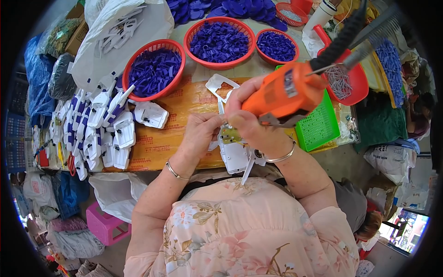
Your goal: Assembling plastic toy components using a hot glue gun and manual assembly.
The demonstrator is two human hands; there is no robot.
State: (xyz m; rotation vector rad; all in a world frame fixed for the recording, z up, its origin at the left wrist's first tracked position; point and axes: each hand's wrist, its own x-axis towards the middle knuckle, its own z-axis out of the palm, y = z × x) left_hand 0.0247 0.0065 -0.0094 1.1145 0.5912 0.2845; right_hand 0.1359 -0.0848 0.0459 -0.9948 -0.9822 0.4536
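My right hand (258,122) is wrapped round an orange electric screwdriver (287,94), whose black coiled cord (341,37) runs up to the right. Its tip is hidden behind my hand. Under both hands, at the table's front edge, lies a white plastic housing (234,158) with a long narrow neck. My left hand (198,134) is closed, thumb and fingers pinched on the housing's neck. A white loop-ended plastic part (217,85) sticks out beyond my hands. Below my right hand, a slim white lever piece (248,170) points toward me.
Red baskets of purple parts (157,69) (219,39) (277,45) line the back. White-and-purple assemblies (99,117) are heaped at left. A green tray (318,122) and a red scoop of screws (340,81) stand at right. A pink stool (104,224) is at lower left; another person (355,203) is close at right.
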